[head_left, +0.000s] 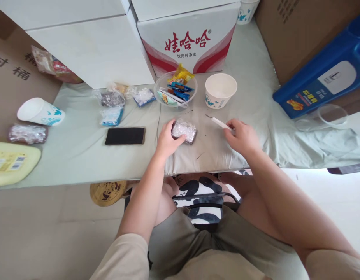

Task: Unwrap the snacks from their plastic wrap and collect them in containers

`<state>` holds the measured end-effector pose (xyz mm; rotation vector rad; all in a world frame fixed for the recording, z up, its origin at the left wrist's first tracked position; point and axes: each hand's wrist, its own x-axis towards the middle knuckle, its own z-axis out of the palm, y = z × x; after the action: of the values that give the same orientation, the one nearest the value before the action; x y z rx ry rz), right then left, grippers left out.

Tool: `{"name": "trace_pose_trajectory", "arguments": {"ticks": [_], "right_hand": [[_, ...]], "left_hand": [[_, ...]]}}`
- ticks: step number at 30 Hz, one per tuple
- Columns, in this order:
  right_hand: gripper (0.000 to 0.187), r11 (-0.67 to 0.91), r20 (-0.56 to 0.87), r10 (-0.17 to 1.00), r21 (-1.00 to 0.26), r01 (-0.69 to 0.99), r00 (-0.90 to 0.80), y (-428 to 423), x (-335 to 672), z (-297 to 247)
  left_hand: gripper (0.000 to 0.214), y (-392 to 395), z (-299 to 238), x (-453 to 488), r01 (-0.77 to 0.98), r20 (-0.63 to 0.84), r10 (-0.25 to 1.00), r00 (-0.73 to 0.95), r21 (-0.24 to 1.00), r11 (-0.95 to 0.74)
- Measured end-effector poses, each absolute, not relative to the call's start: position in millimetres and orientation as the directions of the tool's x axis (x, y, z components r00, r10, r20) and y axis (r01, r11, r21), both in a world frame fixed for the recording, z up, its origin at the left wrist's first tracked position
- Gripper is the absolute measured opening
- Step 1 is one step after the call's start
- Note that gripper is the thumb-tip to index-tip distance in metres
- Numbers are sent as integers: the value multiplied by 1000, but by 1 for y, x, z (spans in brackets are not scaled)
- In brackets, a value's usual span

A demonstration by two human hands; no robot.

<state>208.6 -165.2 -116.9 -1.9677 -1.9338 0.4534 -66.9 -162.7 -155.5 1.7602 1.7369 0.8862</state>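
Observation:
My left hand (168,140) grips a small dark block wrapped in clear plastic (186,131), thumb on its near side and fingers at its left edge. The block lies on the cloth-covered table. To the right, my right hand (243,137) is closed around a slim white-handled tool with a thin dark metal tip (220,123); the tip points up and left, apart from the block. Its exact kind is too small to tell. Beyond the hands stand a white paper cup (221,91) and a clear round bowl (194,87) of small packets.
A black phone (125,136) lies left of my hands, with several wrapped packets (111,116) behind it. A tipped paper cup (41,111) and a yellow bottle (14,163) are far left. A blue jug (322,74) leans at right beside a clear plastic cup (322,118). Boxes (188,42) line the back.

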Motion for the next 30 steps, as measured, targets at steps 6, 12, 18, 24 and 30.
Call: {"name": "trace_pose_trajectory", "arguments": {"ticks": [6,12,18,24,30], "right_hand": [[21,67,36,998,-378,923,-58,-155,204,-134],[25,171,124,983,-358,918,-135,-157,199,-141],[26,206,202,969,-357,911,-140,-161,195,-140],[28,326,193,944,-413,850,-269,-162,189,-140],[29,411,162,910,-460,787,-381,-165,178,-143]], "left_hand": [[63,-167,-152,-66,706,136,990,40,697,-125],[46,-169,-147,-65,742,117,992,50,660,-115],[39,-170,-143,-62,725,136,987,87,670,-157],[21,-170,-144,-62,724,120,990,76,676,-137],[15,-169,-145,-62,717,135,989,58,683,-136]]}}
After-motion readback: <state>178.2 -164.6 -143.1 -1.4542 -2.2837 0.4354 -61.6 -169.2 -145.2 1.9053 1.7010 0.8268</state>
